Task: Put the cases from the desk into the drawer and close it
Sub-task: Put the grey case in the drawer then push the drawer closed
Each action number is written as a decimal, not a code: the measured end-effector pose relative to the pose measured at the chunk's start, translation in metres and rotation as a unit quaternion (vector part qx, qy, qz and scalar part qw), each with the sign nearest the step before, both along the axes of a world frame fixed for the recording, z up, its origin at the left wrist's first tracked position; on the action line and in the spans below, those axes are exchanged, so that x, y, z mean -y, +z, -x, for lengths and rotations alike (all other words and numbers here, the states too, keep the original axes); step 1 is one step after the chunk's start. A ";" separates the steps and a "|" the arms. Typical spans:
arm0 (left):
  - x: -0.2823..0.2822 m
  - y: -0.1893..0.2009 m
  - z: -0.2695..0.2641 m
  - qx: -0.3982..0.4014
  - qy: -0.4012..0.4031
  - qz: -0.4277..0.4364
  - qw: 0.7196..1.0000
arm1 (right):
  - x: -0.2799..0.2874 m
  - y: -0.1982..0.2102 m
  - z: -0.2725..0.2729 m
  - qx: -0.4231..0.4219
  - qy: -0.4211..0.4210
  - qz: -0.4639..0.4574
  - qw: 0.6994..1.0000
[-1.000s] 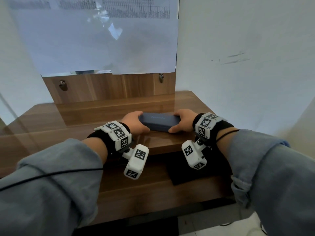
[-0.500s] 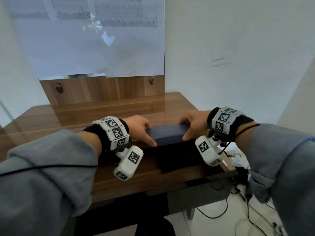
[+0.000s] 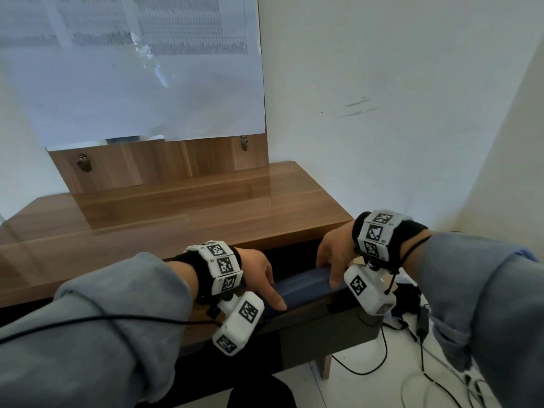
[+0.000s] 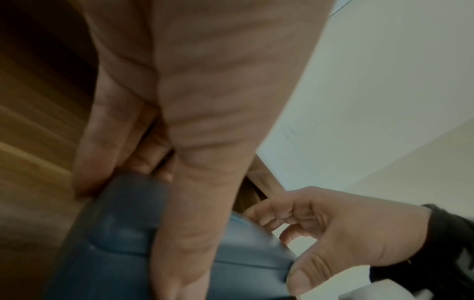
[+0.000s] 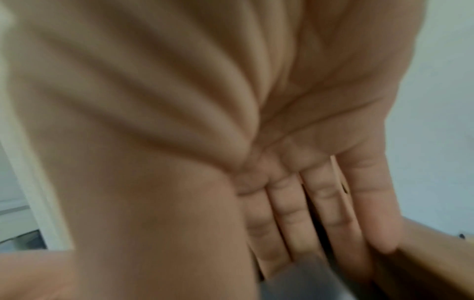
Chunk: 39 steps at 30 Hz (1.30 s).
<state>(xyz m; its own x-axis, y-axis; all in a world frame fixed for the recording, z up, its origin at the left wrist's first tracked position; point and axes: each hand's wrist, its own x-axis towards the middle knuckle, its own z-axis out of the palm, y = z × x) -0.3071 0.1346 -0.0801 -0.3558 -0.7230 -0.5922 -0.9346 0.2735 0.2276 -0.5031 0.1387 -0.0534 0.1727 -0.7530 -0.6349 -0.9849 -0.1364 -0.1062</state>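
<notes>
— How many cases do you count?
— One dark blue case (image 3: 300, 288), long and narrow.
— Hands on it?
— Two: one left hand (image 3: 259, 272) and one right hand (image 3: 334, 254).
— Furniture?
— One wooden desk (image 3: 176, 213), one open drawer (image 3: 309, 315).
— On the back panel?
— Two metal pegs (image 3: 83, 162), one printed sheet (image 3: 132, 69).

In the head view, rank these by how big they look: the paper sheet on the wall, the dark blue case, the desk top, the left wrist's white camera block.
1. paper sheet
2. desk top, near the sheet in extent, so that order is unsure
3. dark blue case, partly covered by both hands
4. white camera block, which looks about as big as the case, being nearer the camera
</notes>
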 end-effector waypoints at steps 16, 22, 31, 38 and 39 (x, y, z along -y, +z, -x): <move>0.020 -0.042 0.023 0.032 0.013 0.020 0.999 | 0.017 -0.018 0.000 0.026 -0.006 -0.030 0.999; 0.020 -0.044 0.029 0.059 0.008 0.038 0.998 | 0.014 -0.017 -0.002 0.041 -0.024 -0.028 0.998; 0.005 -0.028 0.023 0.051 0.010 0.073 0.996 | 0.002 -0.005 -0.011 0.049 -0.027 -0.016 0.998; -0.018 0.008 0.001 0.003 0.035 0.056 0.998 | -0.011 0.005 -0.015 0.030 -0.021 0.028 0.999; -0.023 0.013 -0.004 -0.005 0.039 0.050 0.998 | -0.014 0.007 -0.015 0.028 -0.020 0.033 0.999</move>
<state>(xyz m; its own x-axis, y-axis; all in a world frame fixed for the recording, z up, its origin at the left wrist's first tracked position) -0.3033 0.1577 -0.0668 -0.3013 -0.8042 -0.5123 -0.9519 0.2220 0.2113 -0.4881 0.1528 -0.0462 0.1745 -0.7998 -0.5743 -0.9827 -0.1047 -0.1528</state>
